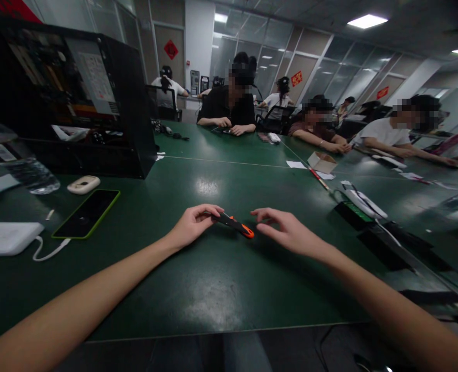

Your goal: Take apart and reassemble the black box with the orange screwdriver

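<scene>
A black utility knife [234,224] with an orange end and a small orange piece on its upper edge slants across the middle of the green table [163,294]. My left hand [195,221] pinches its far-left end between thumb and fingers. At the other end, just right of the orange tip, my right hand [285,227] hovers with thumb and forefinger apart, holding nothing. A slim gap separates those fingers from the knife. The fingertips of my left hand cover part of the knife's left end.
On the left stand an open black computer case [130,103] and a water bottle [27,160], near a phone [89,213] cabled to a white power bank [10,238]. To the right lie a power strip [364,200] and a small cardboard box [322,162]. People sit across the table.
</scene>
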`<state>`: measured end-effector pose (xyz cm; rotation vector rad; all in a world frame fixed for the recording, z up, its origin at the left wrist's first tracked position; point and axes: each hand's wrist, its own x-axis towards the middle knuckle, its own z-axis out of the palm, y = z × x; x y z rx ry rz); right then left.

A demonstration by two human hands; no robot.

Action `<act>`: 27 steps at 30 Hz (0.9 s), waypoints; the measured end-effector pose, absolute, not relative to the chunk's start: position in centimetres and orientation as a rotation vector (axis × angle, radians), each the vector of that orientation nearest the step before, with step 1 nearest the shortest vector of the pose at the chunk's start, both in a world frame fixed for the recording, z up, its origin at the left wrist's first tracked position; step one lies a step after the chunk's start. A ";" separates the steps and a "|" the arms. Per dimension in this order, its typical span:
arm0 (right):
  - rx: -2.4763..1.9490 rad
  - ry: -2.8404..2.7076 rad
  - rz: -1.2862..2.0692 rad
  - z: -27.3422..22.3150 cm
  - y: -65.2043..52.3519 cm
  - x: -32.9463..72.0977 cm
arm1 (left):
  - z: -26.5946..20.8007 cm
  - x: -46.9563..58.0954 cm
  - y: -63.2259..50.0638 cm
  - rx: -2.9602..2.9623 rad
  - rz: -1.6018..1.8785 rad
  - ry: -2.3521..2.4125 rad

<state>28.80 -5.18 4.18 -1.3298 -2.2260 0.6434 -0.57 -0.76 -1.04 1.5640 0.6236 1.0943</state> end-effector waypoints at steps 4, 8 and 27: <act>-1.138 -2.319 0.721 4.1 -5.6 23.5 | -1.0 -0.8 -0.8 1.617 1.036 0.575; -1.118 -2.315 0.687 3.9 -5.2 22.8 | -1.0 -0.8 -0.7 1.644 1.022 0.556; -2.681 -1.590 -0.084 5.7 -5.0 57.7 | -1.2 -1.0 -0.2 1.594 0.921 0.605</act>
